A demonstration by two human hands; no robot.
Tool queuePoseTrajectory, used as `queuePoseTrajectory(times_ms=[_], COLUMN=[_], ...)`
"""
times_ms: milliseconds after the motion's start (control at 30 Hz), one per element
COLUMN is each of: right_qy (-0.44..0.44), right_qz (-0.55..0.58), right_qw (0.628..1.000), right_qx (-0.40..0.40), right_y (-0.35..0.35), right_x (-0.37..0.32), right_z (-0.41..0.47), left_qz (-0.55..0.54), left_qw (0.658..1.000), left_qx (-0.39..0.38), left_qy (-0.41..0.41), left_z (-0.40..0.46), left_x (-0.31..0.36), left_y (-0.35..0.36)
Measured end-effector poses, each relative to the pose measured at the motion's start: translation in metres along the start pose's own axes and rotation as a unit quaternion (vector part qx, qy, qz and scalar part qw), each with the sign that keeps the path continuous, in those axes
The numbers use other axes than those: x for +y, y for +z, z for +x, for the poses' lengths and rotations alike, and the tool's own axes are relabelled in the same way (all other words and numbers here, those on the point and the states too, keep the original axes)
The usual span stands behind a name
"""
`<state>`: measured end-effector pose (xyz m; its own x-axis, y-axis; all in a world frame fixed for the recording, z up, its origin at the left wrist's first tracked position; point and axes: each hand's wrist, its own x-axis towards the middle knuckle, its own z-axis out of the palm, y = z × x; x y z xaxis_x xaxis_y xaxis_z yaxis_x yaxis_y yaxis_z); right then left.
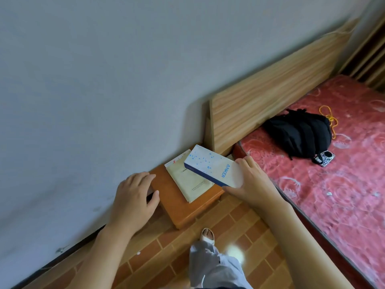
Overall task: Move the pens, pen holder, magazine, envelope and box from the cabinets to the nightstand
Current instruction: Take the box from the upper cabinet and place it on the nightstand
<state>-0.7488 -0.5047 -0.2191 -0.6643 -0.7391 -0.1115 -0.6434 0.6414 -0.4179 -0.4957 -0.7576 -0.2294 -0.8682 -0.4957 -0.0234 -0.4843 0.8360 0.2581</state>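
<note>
A white and blue box [212, 166] hangs tilted just above the orange-brown nightstand [177, 207]. My right hand [252, 180] grips its near end, thumb under and fingers over the top. Under the box lies a pale envelope [187, 180] flat on the nightstand, with a second paper edge showing red print at its far corner. My left hand [135, 197] hovers over the nightstand's left edge, fingers loosely curled and holding nothing. Pens, pen holder and magazine are not in view.
A grey wall runs along the left. A wooden headboard [270, 97] and a bed with a red patterned cover [333, 184] stand to the right, bearing a black backpack [300, 132], a small device and an orange cord. Brick-pattern floor and my foot lie below.
</note>
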Motion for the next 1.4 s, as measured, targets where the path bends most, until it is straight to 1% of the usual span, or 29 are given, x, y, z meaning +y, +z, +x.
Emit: queuePoseTrajectory(times_ms=[167,333,533,667,767,867,1033,1200,1400], right_qy=[0.001,0.019,0.065,0.117,0.153,0.191,0.219,0.249,0.297], right_qz=[0.026,0.027,0.024,0.032,0.03,0.04,0.051,0.063,0.08], right_qw=[0.999,0.996,0.988,0.979,0.972,0.966,0.96,0.958,0.948], right_qx=[-0.024,-0.079,-0.141,-0.163,-0.176,-0.172,-0.168,-0.13,-0.087], right_y=[0.015,0.052,0.128,0.186,0.226,0.263,0.324,0.377,0.426], right_x=[0.033,0.056,0.067,0.076,0.081,0.085,0.088,0.085,0.08], right_z=[0.08,0.132,0.169,0.181,0.187,0.196,0.217,0.234,0.229], left_qz=[0.008,0.0,0.008,0.009,0.015,0.022,0.039,0.038,0.041], left_qw=[1.0,0.998,0.994,0.989,0.985,0.982,0.973,0.968,0.963], left_qx=[-0.015,-0.05,-0.108,-0.15,-0.166,-0.18,-0.209,-0.225,-0.238], left_qy=[-0.02,-0.034,-0.018,0.017,0.035,0.057,0.09,0.103,0.123], left_z=[0.064,0.105,0.152,0.181,0.2,0.221,0.242,0.246,0.25], left_x=[-0.002,-0.013,-0.045,-0.072,-0.093,-0.114,-0.143,-0.164,-0.174], left_y=[0.017,0.048,0.105,0.152,0.183,0.215,0.264,0.3,0.319])
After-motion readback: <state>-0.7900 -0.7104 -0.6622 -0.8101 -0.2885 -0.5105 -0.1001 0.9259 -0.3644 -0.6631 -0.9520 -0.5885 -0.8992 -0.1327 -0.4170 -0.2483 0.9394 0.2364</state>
